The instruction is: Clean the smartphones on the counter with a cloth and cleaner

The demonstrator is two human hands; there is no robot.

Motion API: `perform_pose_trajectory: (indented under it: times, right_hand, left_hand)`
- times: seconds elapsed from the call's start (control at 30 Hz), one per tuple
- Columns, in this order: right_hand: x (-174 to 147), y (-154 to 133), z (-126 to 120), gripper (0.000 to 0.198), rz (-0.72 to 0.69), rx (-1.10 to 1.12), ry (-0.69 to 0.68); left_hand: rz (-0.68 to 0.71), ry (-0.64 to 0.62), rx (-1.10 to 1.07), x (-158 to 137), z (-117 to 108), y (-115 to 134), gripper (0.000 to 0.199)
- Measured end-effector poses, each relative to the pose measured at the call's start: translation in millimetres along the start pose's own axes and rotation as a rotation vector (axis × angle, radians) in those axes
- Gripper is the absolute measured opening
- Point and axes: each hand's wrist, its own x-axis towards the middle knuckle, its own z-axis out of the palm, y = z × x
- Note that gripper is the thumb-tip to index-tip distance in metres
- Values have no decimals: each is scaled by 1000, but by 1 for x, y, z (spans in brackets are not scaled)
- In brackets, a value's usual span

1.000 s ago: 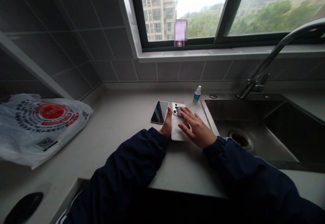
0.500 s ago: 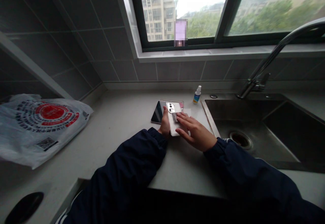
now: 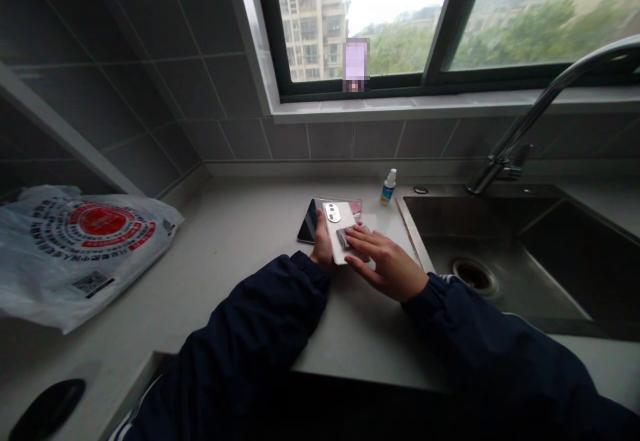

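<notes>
My left hand (image 3: 323, 246) is wrapped round the left edge of a white phone (image 3: 346, 212), its thumb along the side. The phone's back, with an oval camera bump, faces up. With fingers nearly straight, my right hand (image 3: 393, 266) presses a small folded grey cloth (image 3: 343, 236) flat against that back. Partly under the white phone, a second phone with a dark screen (image 3: 307, 224) lies on the counter. Behind them is a flat clear piece with a pink patch (image 3: 356, 207), mostly covered. A small white spray bottle (image 3: 388, 189) with a blue label stands upright nearby.
To the right is a steel sink (image 3: 540, 281) with a curved faucet (image 3: 530, 111). A printed white plastic bag (image 3: 115, 254) lies on the counter (image 3: 240, 228) at left. A dark round object (image 3: 47, 409) is at lower left. A window (image 3: 400, 21) rises behind.
The white phone has shifted slightly left and tilted a little in my left hand. Against its back, the cloth under my right fingers sits slightly lower, farther from the camera bump.
</notes>
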Motion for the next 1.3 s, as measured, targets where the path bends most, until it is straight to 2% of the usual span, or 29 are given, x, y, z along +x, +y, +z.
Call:
perform_pose_trajectory:
  times: [0.1,0.23,0.43,0.67,0.77,0.93,1.03,1.2,1.3]
  right_hand:
    - [0,-3,-1,38,-25,-17,12]
    - [-1,-5,-2,28,-68,0,61]
    - [0,-3,-4,22,-79,44,124]
    - [1,0,-5,27,-40,43,93]
    - [0,4,-2,32,-12,26,71]
    - [0,13,3,49,55,-68,8]
    - [0,17,5,59,128,-132,-6]
    - [0,21,6,68,177,-187,-18]
    - [1,25,5,70,199,-179,-3]
  left_hand:
    - [22,65,0,0,1,2,100]
    - [134,131,3,-1,3,6,93]
    - [162,126,82,-3,3,7,97]
    - [178,110,16,-4,6,7,94]
    - [142,45,-51,-7,12,7,95]
    - [-49,-101,-78,-12,15,5,98]
    - [-76,-152,-69,-11,14,0,92]
    - [-82,-186,-31,-12,14,-4,86]
    - [-170,-174,-3,-18,20,-2,88]
